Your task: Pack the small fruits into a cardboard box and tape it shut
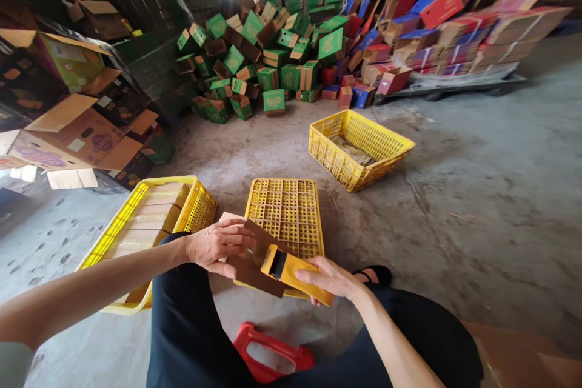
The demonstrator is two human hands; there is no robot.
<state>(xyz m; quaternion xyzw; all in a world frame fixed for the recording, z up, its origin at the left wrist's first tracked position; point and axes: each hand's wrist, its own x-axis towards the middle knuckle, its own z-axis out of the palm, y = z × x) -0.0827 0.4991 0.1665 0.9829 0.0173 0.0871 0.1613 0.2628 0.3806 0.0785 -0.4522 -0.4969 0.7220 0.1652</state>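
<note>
Dark trousers (188, 321), 6 o'clock. Right hand (325, 276) clamped on yellow tool (297, 273); left hand (218, 245) flat on brown carton (257, 273) between, over upturned crate (286, 212). Carton's 9 o'clock: basket (204, 203), taped boxes (140, 218); 1 o'clock: bin (339, 163), pale scraps (352, 151).

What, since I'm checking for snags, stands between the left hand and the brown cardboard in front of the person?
Nothing visible does: the left hand overlaps the left part of the brown cardboard. The yellow tool, held in the right hand, crosses the cardboard's right part, off to the side.
</note>
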